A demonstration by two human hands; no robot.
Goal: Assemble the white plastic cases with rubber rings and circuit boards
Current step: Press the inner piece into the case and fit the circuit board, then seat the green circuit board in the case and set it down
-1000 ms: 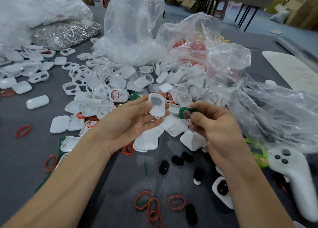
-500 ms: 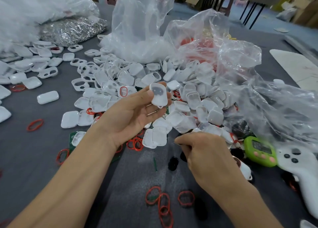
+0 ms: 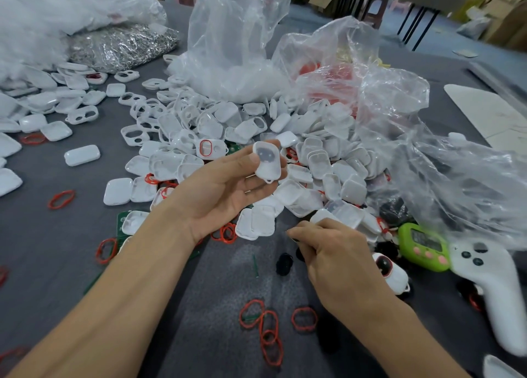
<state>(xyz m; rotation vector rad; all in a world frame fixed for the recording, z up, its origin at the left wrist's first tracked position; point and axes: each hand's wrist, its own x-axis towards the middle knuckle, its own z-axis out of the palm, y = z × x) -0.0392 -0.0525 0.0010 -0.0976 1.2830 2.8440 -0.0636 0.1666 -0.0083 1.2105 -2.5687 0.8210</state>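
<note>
Assembly looks barely begun on this unit. The white case (image 3: 266,163) is pinched between the thumb and fingers of the left hand (image 3: 216,192), raised above the desk (image 3: 57,249). Its hollow side shows a dark grey insert, but no red ring or green board that I can make out.

The right hand (image 3: 333,252) is down at the desk by the near edge of the heap of cases (image 3: 313,161), just beside a black rubber piece (image 3: 284,263). Its fingers are curled, but whether they pinch anything I cannot tell. Loose red rings (image 3: 268,329) lie nearby. Ring, board and closing half all seem left to do, and the heap suggests many more units.

A second ago the right hand held a green circuit board up beside the case. Half a second ago it had dropped to the desk, and it remains there, with the board out of sight. The left hand has kept its hold.
</note>
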